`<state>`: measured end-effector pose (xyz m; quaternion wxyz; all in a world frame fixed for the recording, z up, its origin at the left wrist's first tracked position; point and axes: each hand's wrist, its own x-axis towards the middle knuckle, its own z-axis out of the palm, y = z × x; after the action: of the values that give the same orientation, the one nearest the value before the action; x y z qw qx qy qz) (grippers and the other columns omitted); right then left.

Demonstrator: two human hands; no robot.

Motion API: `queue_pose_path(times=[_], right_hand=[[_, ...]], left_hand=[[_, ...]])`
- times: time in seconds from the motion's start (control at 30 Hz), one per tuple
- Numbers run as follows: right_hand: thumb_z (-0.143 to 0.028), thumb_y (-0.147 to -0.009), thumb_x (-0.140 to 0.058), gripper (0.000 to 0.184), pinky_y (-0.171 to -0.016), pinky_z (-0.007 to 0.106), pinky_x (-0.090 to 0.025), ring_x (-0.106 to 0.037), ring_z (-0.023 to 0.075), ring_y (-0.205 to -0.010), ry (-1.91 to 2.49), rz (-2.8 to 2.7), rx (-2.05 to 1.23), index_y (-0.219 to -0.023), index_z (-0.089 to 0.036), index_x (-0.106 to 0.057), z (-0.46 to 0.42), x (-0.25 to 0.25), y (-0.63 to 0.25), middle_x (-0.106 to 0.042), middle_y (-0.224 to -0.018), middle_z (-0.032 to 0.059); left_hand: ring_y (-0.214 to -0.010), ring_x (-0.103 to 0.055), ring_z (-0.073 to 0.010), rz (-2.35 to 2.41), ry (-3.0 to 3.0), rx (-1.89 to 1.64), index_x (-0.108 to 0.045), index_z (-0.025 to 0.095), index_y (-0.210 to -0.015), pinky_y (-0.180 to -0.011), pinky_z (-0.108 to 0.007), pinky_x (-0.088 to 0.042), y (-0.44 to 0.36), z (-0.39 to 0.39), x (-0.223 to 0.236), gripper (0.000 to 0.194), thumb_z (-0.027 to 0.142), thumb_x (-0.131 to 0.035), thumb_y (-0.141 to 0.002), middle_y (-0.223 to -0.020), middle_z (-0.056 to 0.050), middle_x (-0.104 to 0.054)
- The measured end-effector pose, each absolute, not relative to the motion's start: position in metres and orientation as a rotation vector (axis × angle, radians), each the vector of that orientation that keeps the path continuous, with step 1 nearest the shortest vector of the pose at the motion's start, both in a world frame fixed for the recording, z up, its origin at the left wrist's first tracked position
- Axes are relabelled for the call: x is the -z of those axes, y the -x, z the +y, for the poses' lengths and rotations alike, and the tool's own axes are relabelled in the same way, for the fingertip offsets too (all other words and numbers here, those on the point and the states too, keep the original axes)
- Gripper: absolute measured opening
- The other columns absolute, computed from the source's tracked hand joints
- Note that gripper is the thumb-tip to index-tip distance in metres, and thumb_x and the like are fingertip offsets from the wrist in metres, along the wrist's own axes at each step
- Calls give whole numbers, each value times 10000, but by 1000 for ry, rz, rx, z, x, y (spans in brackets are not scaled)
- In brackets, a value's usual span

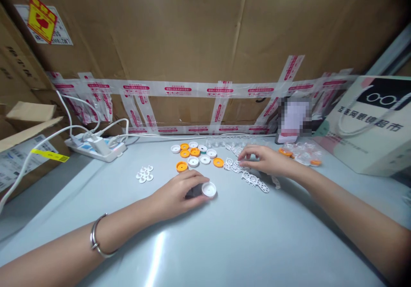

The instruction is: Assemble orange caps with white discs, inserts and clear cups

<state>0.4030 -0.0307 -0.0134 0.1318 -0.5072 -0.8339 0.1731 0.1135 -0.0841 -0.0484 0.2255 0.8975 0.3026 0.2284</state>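
Bangled left hand [178, 193], white cap [209, 189] clamped between fingertips, right hand [266, 159] at white cutouts [253, 180], grip unclear

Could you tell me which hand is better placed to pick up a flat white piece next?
Probably the right hand: its fingers are at the flat white pieces; the left hand holds a round white part.

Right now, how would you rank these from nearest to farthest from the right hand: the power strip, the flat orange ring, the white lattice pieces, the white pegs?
1. White lattice pieces: at the fingertips of the right hand.
2. Flat orange ring: just left of them.
3. White pegs: clustered well to the left.
4. Power strip: far left, by the boxes.
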Motion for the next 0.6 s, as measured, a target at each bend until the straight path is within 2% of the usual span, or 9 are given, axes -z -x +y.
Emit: queue_pose_path(times=[0.13, 0.27, 0.6], right_hand=[[-402, -807, -465, 280, -815, 319, -417, -557, 204, -923, 1597, -2436, -466, -949, -206, -605, -37, 4, -412, -614, -1002, 62], [-377, -763, -505, 302, -800, 314, -429, -558, 216, -938, 1690, -2451, -532, -985, -196, -602, -37, 2, -425, -605, -1037, 75], [-324, -740, -531, 174, -651, 277, -425, -559, 174, -741, 1628, -2508, -671, -826, -193, -606, -32, 18, -426, -624, -823, 38]], left_hand=[[-940, -533, -180, 844, -2476, -634, -518, 215, -1151, -818, -330, -440, -114, -85, 49, 313, 332, -505, -861, -1053, -76, -564], [-939, -531, -177, 840, -2480, -635, -519, 211, -1151, -817, -327, -437, -115, -85, 50, 314, 327, -510, -859, -1052, -75, -562], [-944, -530, -173, 852, -2477, -629, -516, 214, -1154, -823, -322, -434, -114, -84, 51, 312, 318, -508, -860, -1055, -70, -559]])
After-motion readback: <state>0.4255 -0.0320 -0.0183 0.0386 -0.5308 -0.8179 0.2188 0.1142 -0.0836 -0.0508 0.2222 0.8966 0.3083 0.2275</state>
